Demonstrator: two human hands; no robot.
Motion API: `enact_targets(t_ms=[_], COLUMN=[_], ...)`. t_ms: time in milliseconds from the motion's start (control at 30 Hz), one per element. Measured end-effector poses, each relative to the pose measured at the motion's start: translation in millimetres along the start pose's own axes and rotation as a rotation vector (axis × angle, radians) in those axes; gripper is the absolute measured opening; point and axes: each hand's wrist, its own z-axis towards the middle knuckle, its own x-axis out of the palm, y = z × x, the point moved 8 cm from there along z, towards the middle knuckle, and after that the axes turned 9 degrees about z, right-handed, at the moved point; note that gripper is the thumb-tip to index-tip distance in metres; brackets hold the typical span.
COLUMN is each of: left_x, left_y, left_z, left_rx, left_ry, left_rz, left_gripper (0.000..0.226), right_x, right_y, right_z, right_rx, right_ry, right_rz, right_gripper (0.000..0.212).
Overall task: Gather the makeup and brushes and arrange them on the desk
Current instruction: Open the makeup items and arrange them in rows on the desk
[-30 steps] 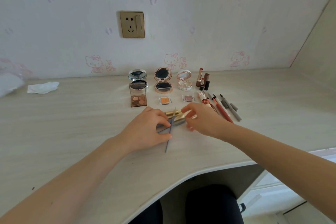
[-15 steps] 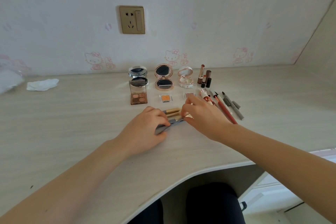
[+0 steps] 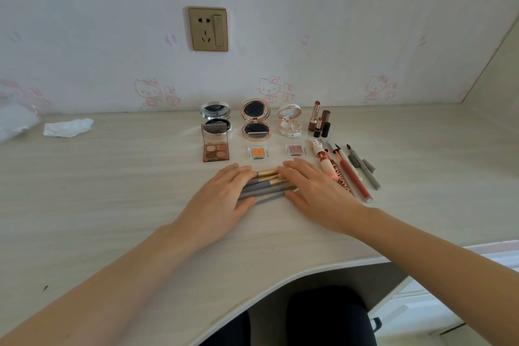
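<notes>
A pale wood-grain desk (image 3: 118,194) with a curved front edge runs along the wall. Near its back stand three open compacts (image 3: 256,121) with a cluster of lipsticks (image 3: 318,121) to their right. In front of these lie an eyeshadow palette (image 3: 215,149), two small single pans (image 3: 258,152), slanting pens and liners (image 3: 352,175) and a row of grey-and-gold brushes (image 3: 268,185). A crumpled tissue (image 3: 68,127) lies well apart at the left.

Between my left hand (image 3: 222,199) and right hand (image 3: 317,194) I see brushes (image 3: 266,185) with grey handles and gold ferrules, on a pale table (image 3: 112,205) with faint wood grain. Beyond the left hand sits a brown eyeshadow palette (image 3: 215,149) with tan and pink pans. Beyond the brushes is an orange eyeshadow pan (image 3: 258,152), and beyond the right hand a pink eyeshadow pan (image 3: 295,150). Right of that hand lies a red pen (image 3: 354,177). The wallpaper (image 3: 268,87) is white with pink cartoon-cat prints.
</notes>
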Motion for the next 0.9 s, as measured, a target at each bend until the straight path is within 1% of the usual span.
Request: enact_targets(t_ms=[67,167,267,333,400,533,667,900], left_x=[7.5,11.8,15.9,17.0,17.9,14.9,13.8,11.7], left_y=[0.2,-3.9,-5.9,-4.6,-0.3,5.2,12.1,18.2], left_z=[2.0,3.0,2.1,3.1,5.3,8.9,12.4,12.6], left_rx=[-0.007,0.021,0.058,0.094,0.1,0.121,0.152,0.137], left_ry=[0.06,0.106,0.144,0.115,0.103,0.08,0.09,0.074], left_rz=[0.007,0.018,0.044,0.087,0.098,0.088,0.056,0.035], left_gripper=[0.049,0.047,0.051,0.052,0.045,0.044,0.044,0.042], right_x=[5.5,7.0,7.7,8.3,9.1,11.4,14.2,14.2], right_y=[0.3,3.6,3.3,3.0,3.7,9.6,10.7,9.4], right_z=[1.4,1.8,3.1,4.2,5.6,9.5,12.3,10.8], right_rx=[-0.015,-0.032,-0.025,-0.024,-0.024,-0.05,-0.053,-0.025], right_ry=[0.017,-0.017,-0.033,-0.035,-0.044,-0.046,-0.045,-0.088], right_rz=[-0.001,0.013,0.024,0.009,-0.007,-0.008,0.001,0.044], right_gripper=[0.049,0.045,0.042,0.042,0.042,0.044,0.046,0.043])
